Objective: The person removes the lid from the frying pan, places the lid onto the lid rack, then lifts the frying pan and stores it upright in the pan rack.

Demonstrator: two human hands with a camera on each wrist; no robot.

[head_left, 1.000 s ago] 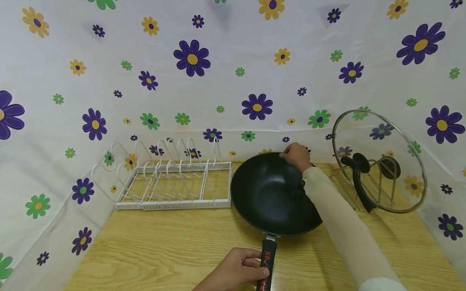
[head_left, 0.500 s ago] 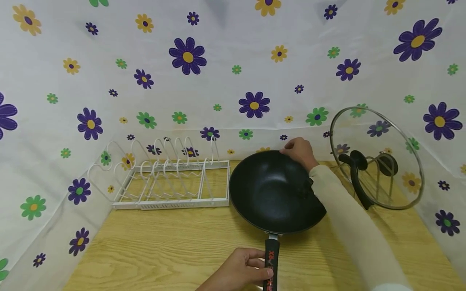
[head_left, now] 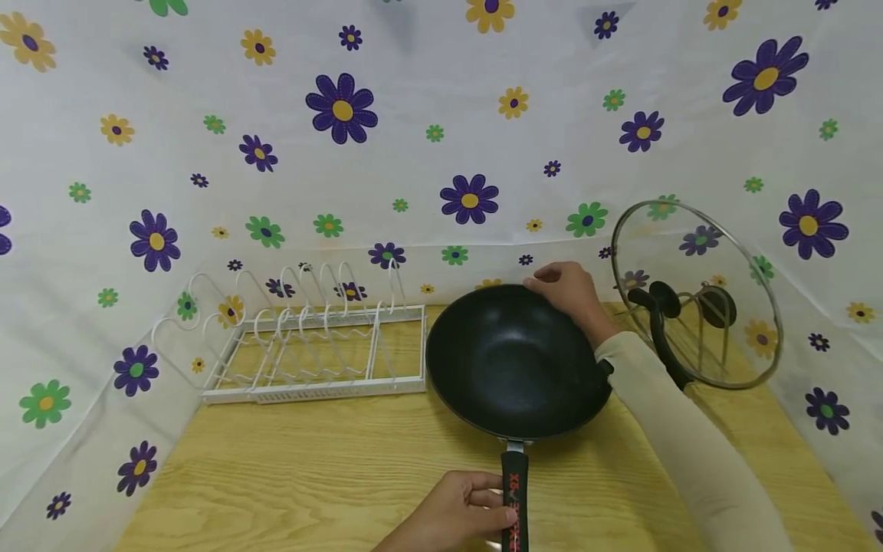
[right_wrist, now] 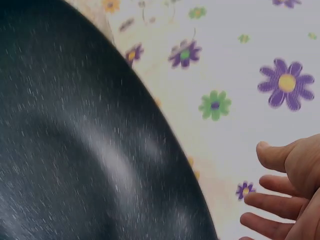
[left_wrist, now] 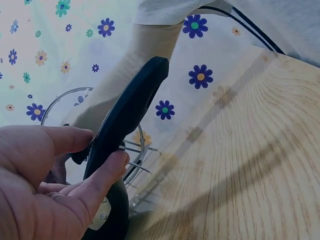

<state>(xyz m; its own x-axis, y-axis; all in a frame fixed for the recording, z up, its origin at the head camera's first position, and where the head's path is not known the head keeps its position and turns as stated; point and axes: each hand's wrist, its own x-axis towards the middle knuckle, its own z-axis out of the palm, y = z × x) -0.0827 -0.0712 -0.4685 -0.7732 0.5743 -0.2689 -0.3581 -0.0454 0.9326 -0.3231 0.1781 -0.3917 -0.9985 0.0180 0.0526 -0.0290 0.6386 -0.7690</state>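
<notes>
A black wok [head_left: 513,360] sits on the wooden table with its long handle [head_left: 514,491] towards me. My left hand [head_left: 461,510] pinches that handle between thumb and fingers, and the left wrist view shows the same hold on the black grip [left_wrist: 132,107]. At the wok's far rim is my right hand [head_left: 567,291]. Seen from the right wrist, this hand [right_wrist: 295,195] has its fingers loosely extended and apart from the rim, with nothing held. The sleeved right forearm passes over the wok's right edge, where a short black side handle [head_left: 605,367] partly shows.
Left of the wok lies a white wire rack [head_left: 317,353] with upright loops, close to the wok's rim. On the right, a glass lid [head_left: 697,299] leans upright in a metal stand [head_left: 720,330]. A flowered sheet [head_left: 414,153] encloses the table [head_left: 310,475].
The right hand has loosened at the far rim, and its forearm has shifted right, exposing more of the wok's right side. The left hand keeps its hold. The head view has turned slightly right.
</notes>
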